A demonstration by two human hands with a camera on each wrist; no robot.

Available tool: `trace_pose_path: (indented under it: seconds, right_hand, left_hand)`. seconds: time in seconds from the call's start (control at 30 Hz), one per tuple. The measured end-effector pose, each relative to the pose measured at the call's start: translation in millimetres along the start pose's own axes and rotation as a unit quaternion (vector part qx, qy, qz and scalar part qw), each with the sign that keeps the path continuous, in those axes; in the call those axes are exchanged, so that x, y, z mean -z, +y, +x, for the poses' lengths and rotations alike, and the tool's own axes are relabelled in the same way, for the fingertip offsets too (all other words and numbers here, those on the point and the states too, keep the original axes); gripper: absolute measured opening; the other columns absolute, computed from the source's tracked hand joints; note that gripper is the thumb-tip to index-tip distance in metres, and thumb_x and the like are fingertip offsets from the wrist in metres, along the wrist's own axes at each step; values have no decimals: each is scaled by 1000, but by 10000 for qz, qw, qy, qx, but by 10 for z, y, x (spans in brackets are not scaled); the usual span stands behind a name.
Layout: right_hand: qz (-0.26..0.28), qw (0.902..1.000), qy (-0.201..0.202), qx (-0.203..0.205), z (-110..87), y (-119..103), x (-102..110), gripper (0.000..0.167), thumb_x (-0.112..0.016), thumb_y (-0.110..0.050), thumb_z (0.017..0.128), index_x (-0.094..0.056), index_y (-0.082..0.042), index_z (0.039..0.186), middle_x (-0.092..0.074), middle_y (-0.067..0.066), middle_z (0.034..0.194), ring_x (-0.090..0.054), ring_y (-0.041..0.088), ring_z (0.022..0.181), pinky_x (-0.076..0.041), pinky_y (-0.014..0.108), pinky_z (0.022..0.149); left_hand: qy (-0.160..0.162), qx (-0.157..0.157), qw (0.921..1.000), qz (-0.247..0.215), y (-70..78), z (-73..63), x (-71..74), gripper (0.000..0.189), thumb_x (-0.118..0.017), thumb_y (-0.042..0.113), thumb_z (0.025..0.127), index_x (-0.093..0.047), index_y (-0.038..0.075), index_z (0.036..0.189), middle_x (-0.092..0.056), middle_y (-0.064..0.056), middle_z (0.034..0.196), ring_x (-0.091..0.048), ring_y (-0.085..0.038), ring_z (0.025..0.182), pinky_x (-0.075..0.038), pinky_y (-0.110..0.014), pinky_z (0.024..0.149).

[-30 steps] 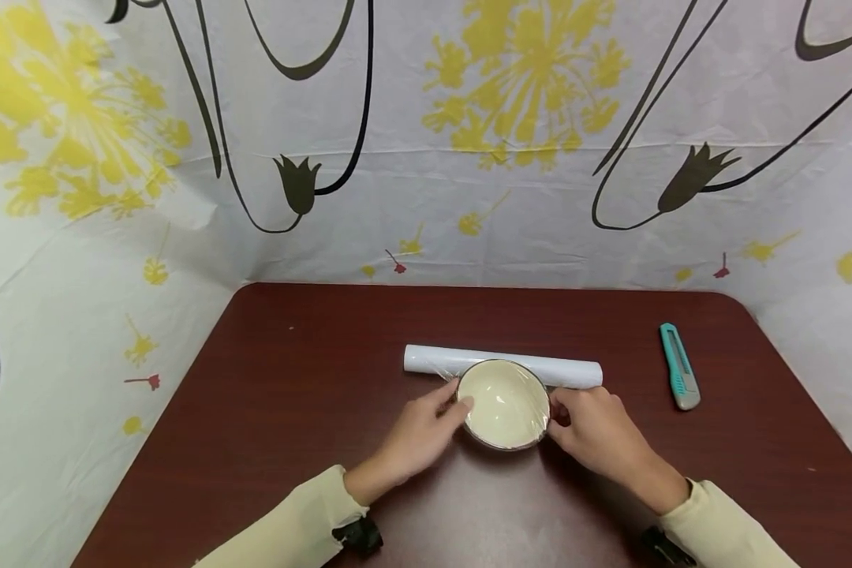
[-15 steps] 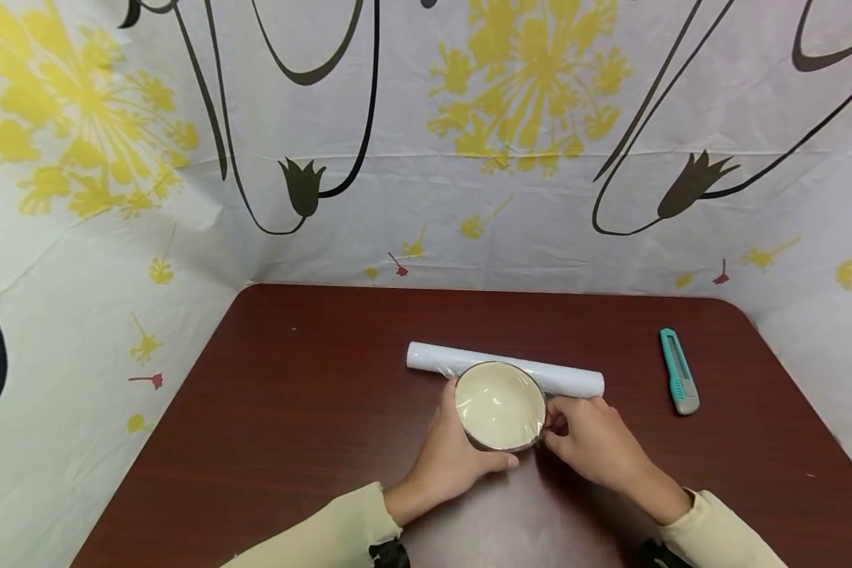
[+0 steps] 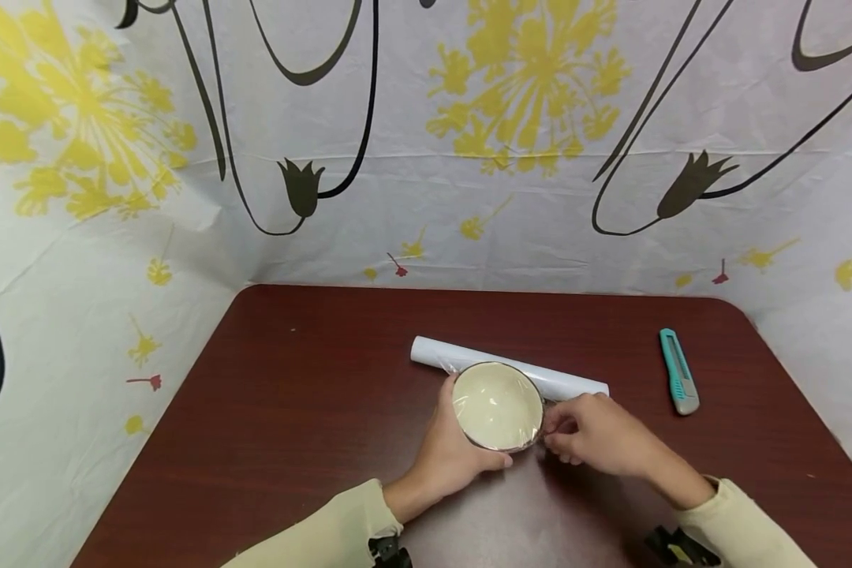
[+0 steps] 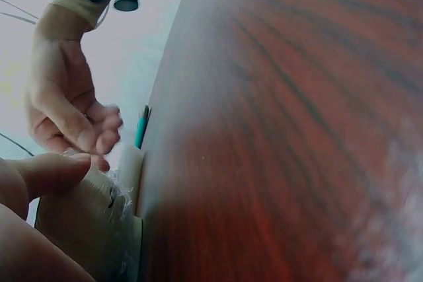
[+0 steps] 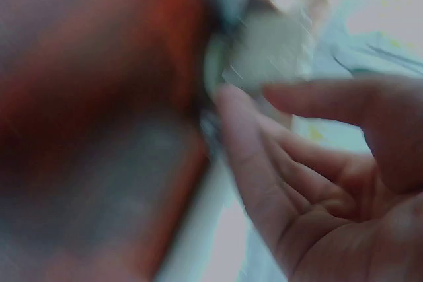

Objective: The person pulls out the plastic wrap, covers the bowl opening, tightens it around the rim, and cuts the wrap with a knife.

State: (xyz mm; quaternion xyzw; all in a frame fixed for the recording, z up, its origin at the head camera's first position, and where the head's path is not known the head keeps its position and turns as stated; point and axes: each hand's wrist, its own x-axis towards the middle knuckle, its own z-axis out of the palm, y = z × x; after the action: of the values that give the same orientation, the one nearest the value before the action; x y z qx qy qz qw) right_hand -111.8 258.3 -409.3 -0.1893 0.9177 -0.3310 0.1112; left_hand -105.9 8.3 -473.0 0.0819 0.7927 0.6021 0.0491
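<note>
A cream bowl (image 3: 498, 406) with a dark rim stands on the table, clear plastic wrap stretched over its mouth. My left hand (image 3: 450, 450) grips it from the left, thumb along the near side. In the left wrist view, crinkled plastic wrap (image 4: 125, 193) clings to the bowl's outer wall (image 4: 79, 229). My right hand (image 3: 599, 434) is at the bowl's right side, fingers loosely bent. The right wrist view is blurred, but a gap shows between the thumb and index fingertips (image 5: 231, 100). Behind the bowl lies a white roll (image 3: 511, 368), slanting down to the right.
A teal utility knife (image 3: 679, 371) lies on the dark red-brown table (image 3: 312, 410), farther right. White fabric printed with yellow flowers (image 3: 532, 87) hangs behind the table and at its sides.
My left hand has shifted from the bowl's rim to wrap around its side. My right hand has drawn slightly off the bowl's edge. The white roll has turned, its right end nearer.
</note>
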Motion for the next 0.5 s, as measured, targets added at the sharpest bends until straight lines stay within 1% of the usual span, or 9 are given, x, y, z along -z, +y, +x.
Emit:
trace_pose_path:
  seconds: [0.07,0.13,0.2,0.23,0.3,0.37,0.43,0.5]
  right_hand:
    - [-307,9994,131,-17,22,52,141,10,-79,-8,98,-78,-14,91,-69,-12,72,-63,3,62,-52,28,55]
    - [-782,9957,494,-106,51,131,271,7,-80,-9,98,-78,-15,94,-70,-11,76,-64,6,66,-51,30,58]
    - [-1175,9902,742,-171,82,239,384,4,-81,-10,98,-79,-11,102,-75,-6,87,-69,12,76,-53,34,64]
    - [-1298,9882,801,-148,95,305,423,9,-81,-10,97,-79,-9,106,-77,-2,93,-71,17,82,-56,38,67]
    - [-1431,9868,749,-74,116,426,473,23,-83,-10,97,-78,-3,118,-78,7,108,-74,28,97,-59,47,76]
    - [-1430,9881,560,31,125,527,486,36,-84,-12,96,-75,1,128,-76,15,122,-73,36,109,-59,55,84]
    - [-1337,9901,403,103,131,607,468,45,-85,-14,97,-71,2,136,-74,18,129,-71,38,114,-58,57,88]
    - [-1273,9912,344,142,137,664,434,49,-85,-15,97,-69,1,140,-75,19,129,-72,35,112,-58,54,86]
  left_hand:
    - [-5,20,10000,-24,-9,-1,12,138,-106,7,60,-25,6,171,-50,-17,160,-54,-35,142,-43,-55,117]
    - [-12,45,10000,-32,-16,0,20,137,-106,7,60,-26,7,170,-50,-17,160,-55,-35,141,-43,-55,116]
    - [-7,69,10000,3,-21,2,26,136,-106,8,60,-27,7,170,-51,-17,159,-55,-35,140,-43,-55,116]
    - [-2,73,10000,14,-22,2,27,136,-106,8,60,-27,8,170,-51,-17,158,-56,-35,140,-44,-55,116]
    - [5,88,10000,46,-22,4,31,136,-107,9,60,-28,8,170,-52,-16,158,-56,-35,140,-44,-55,115]
    - [14,93,9999,106,-22,8,35,135,-107,10,59,-29,8,170,-53,-16,157,-56,-35,139,-44,-55,115]
    - [1,83,9999,121,-21,11,43,135,-107,9,59,-29,8,169,-53,-15,157,-57,-34,139,-45,-55,114]
    - [-12,63,9999,150,-18,17,54,134,-107,9,59,-30,8,169,-54,-15,156,-57,-34,139,-45,-54,114]
